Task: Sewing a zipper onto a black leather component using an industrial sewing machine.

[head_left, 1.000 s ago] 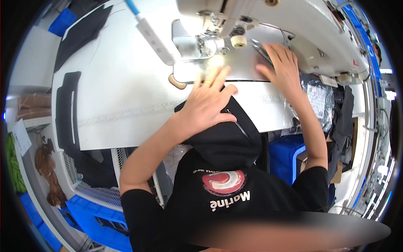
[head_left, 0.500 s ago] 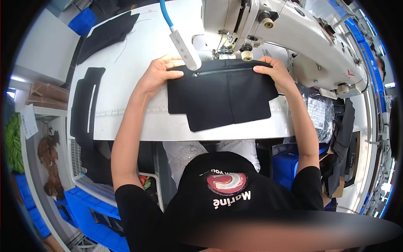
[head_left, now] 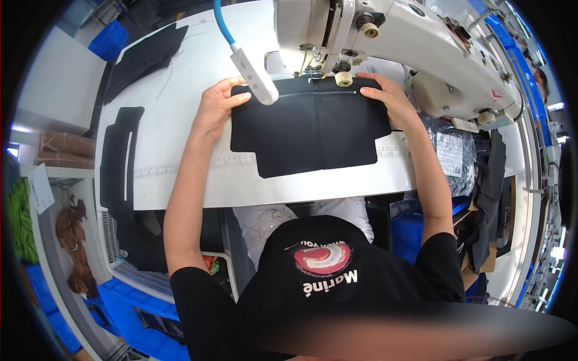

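I hold a flat black fabric panel (head_left: 307, 132) with notched lower corners and a zipper across its upper part. My left hand (head_left: 223, 105) pinches its top left corner; my right hand (head_left: 388, 102) grips the top right, thumb above. The panel's upper edge lies at the sewing machine (head_left: 421, 42), by the needle area; whether it is under the presser foot I cannot tell. A white lamp (head_left: 253, 75) on a blue flexible neck hangs over the panel's upper left.
Other dark cut pieces (head_left: 144, 60) lie on the white table (head_left: 192, 186), with a long strip (head_left: 114, 156) at left. A plastic-wrapped package (head_left: 457, 156) sits at right. Blue crates (head_left: 135, 310) and a shelf with green material (head_left: 21, 228) stand at the sides.
A second ago the black fabric hung bunched near my body. It has since been spread flat and held at both ends, then shifted slightly forward toward the machine and left.
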Motion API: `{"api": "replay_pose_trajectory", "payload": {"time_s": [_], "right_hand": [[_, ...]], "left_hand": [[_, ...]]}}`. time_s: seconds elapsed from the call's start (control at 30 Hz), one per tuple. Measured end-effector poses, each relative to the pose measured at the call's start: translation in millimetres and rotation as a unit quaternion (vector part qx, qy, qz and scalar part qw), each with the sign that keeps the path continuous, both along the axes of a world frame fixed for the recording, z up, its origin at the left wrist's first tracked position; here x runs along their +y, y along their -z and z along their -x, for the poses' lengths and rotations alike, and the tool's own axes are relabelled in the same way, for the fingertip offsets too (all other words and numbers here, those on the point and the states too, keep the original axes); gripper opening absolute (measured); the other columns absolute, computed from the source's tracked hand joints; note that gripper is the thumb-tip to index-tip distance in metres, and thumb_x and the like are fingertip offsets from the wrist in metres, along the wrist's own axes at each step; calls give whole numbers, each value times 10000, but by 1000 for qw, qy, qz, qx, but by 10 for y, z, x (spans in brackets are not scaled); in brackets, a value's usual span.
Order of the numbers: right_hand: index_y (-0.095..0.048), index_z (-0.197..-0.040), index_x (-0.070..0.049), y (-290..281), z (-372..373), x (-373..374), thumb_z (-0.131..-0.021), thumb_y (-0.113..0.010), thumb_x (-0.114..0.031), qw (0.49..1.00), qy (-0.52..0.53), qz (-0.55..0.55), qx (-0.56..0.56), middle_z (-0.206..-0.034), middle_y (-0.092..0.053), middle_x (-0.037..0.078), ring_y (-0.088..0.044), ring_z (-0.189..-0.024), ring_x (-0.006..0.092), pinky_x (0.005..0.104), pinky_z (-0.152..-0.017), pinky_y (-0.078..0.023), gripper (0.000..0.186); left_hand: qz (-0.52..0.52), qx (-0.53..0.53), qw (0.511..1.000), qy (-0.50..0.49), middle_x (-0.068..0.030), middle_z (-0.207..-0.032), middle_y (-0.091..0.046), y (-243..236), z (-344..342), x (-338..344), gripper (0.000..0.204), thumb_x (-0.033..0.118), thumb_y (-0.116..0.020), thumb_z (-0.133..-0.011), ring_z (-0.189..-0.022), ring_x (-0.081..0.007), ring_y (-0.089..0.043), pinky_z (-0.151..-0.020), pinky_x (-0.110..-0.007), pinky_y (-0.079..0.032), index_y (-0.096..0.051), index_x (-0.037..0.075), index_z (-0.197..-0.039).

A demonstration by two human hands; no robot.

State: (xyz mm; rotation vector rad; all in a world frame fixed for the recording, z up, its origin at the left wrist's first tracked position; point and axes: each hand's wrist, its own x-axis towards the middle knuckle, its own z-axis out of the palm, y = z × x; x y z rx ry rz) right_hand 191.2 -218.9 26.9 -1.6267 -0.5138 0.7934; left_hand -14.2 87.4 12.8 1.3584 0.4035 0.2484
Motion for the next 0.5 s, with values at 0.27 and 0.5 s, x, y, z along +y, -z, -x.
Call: {"api": "replay_pose_trajectory", "payload": {"time_s": [0.27, 0.5], "right_hand": [[-583, -1180, 56, -11, -8, -33, -877, -661, -186, 999, -13, -2, 31, -1020, -663, 126, -646, -892, 154, 279, -797, -526, 395], [-603, -1121, 58, 9, 3, -24, -894, -648, -197, 998, 16, -10, 57, -1007, -670, 124, -651, -873, 150, 276, -778, -529, 344]], "left_hand": [[-11, -2, 1000, 3, -91, -915, -713, -38, 15, -38, 306, -31, -642, -839, -806, -113, -674, -750, -230, -531, -616, -22, -1144], [-26, 32, 999, 14, -144, -1238, -620, -60, 21, -13, 461, -31, -653, -795, -1127, -172, -589, -984, -292, -446, -573, -56, -1249]]}}
